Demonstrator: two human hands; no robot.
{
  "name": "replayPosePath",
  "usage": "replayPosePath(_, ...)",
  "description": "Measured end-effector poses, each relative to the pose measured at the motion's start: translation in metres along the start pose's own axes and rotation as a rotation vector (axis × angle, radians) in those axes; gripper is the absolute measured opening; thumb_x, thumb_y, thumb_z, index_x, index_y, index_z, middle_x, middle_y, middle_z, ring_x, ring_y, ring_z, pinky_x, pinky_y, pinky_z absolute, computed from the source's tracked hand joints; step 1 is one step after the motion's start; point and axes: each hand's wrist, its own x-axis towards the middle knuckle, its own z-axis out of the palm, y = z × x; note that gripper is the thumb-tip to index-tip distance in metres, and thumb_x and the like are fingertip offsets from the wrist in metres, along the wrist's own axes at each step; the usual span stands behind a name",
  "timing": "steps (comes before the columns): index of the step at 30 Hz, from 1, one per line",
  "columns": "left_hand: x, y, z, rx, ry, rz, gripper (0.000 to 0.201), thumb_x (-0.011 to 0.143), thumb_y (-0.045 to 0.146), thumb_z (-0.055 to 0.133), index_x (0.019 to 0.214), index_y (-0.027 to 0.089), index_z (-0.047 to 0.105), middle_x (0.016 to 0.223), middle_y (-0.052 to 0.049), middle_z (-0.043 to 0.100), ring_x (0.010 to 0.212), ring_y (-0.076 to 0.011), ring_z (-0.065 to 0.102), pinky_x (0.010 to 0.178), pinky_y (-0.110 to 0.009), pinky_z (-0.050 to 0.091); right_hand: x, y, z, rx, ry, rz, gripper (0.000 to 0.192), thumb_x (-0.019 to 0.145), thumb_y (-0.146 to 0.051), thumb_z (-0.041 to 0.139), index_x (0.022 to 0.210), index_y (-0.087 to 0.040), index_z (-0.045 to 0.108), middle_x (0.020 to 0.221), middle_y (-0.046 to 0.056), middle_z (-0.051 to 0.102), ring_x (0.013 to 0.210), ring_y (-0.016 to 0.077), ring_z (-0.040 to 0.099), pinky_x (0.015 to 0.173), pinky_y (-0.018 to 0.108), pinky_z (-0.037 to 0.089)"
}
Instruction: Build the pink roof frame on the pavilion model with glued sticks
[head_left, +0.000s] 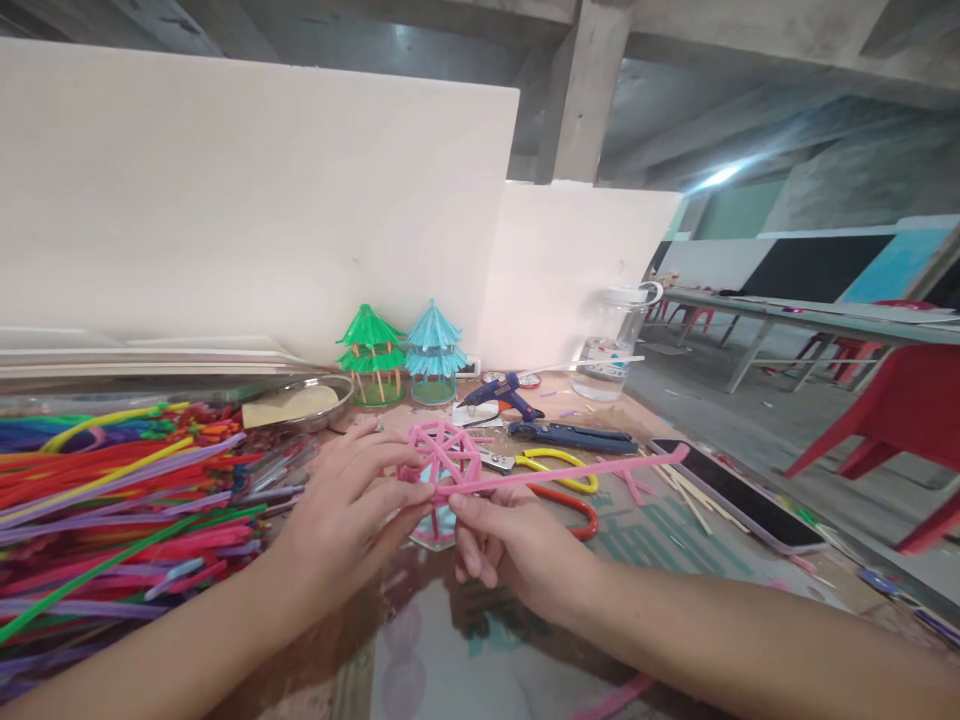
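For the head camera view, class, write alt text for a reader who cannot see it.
Two bare hands work on a pink straw model: the left hand steadies it while the right hand pinches a long pink straw against it. A heap of coloured straws lies left; green and blue straw pagodas, a glue gun and scissors sit behind.
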Motion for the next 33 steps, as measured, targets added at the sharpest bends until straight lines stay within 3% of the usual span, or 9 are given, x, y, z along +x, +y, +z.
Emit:
replayPosePath(7, 0.000, -0.001, 0.000, -0.017, -0.029, -0.058, 0.016, 0.091, 0.011, 0.058, 0.101, 0.023, 0.062, 0.108, -0.006, 0.067, 0.105, -0.0195, 0.063, 0.103, -0.045, 0.046, 0.001, 0.000, -0.001, -0.068, 0.016, -0.003, 0.058, 0.070, -0.068, 0.070, 0.046, -0.018, 0.054, 0.038, -0.005, 0.044, 0.039, 0.0067, 0.040, 0.047, 0.022, 0.034)
replayPosePath(11, -0.001, -0.002, 0.000, -0.027, -0.032, -0.077, 0.019, 0.093, 0.011, 0.054, 0.104, 0.025, 0.062, 0.110, -0.005, 0.066, 0.106, -0.0187, 0.062, 0.101, -0.042, 0.047, 0.002, -0.003, -0.005, -0.141, 0.024, 0.020, 0.058, 0.071, -0.069, 0.068, 0.048, -0.017, 0.055, 0.040, -0.004, 0.045, 0.046, 0.0090, 0.047, 0.053, 0.023, 0.038)
replayPosePath(17, 0.006, -0.007, -0.002, -0.024, -0.036, -0.064, 0.023, 0.095, 0.011, 0.051, 0.110, 0.027, 0.059, 0.116, -0.006, 0.064, 0.110, -0.0195, 0.060, 0.099, -0.042, 0.048, 0.003, -0.026, -0.015, -0.213, -0.168, 0.150, 0.044, 0.073, -0.056, 0.072, 0.060, -0.015, 0.061, 0.055, -0.001, 0.059, 0.049, 0.0077, 0.050, 0.051, 0.021, 0.038)
replayPosePath(23, 0.009, -0.010, -0.008, -0.054, -0.067, -0.096, 0.022, 0.095, 0.012, 0.049, 0.109, 0.026, 0.059, 0.123, -0.007, 0.061, 0.115, -0.0208, 0.058, 0.097, -0.040, 0.050, 0.005, -0.056, -0.029, -0.337, -0.338, 0.197, 0.035, 0.076, -0.049, 0.074, 0.091, -0.018, 0.069, 0.074, 0.000, 0.070, 0.050, 0.0088, 0.058, 0.054, 0.023, 0.048)
replayPosePath(27, -0.006, -0.009, 0.003, -0.097, -0.129, -0.268, 0.019, 0.092, 0.028, 0.060, 0.109, 0.024, 0.056, 0.124, -0.010, 0.060, 0.119, -0.0269, 0.058, 0.095, -0.045, 0.051, 0.008, -0.066, -0.036, -0.461, -0.370, 0.209, 0.029, 0.082, -0.044, 0.069, 0.088, -0.015, 0.073, 0.074, 0.001, 0.071, 0.056, 0.0089, 0.061, 0.058, 0.022, 0.050)
replayPosePath(30, -0.022, -0.007, 0.017, -0.152, -0.115, -0.471, 0.036, 0.084, 0.036, 0.069, 0.111, 0.022, 0.050, 0.121, -0.013, 0.061, 0.118, -0.0318, 0.060, 0.095, -0.052, 0.051, 0.009, -0.072, -0.042, -0.554, -0.440, 0.225, 0.030, 0.086, -0.037, 0.064, 0.104, -0.016, 0.074, 0.073, 0.001, 0.072, 0.055, 0.0088, 0.061, 0.053, 0.019, 0.046)
replayPosePath(33, -0.031, -0.004, 0.026, -0.274, -0.085, -0.593, 0.048, 0.084, 0.035, 0.068, 0.124, 0.023, 0.043, 0.131, -0.015, 0.056, 0.124, -0.0313, 0.057, 0.100, -0.054, 0.049, 0.010, -0.081, -0.051, -0.681, -0.533, 0.249, 0.034, 0.086, -0.033, 0.063, 0.113, -0.015, 0.073, 0.073, 0.001, 0.073, 0.054, 0.0093, 0.061, 0.053, 0.020, 0.047)
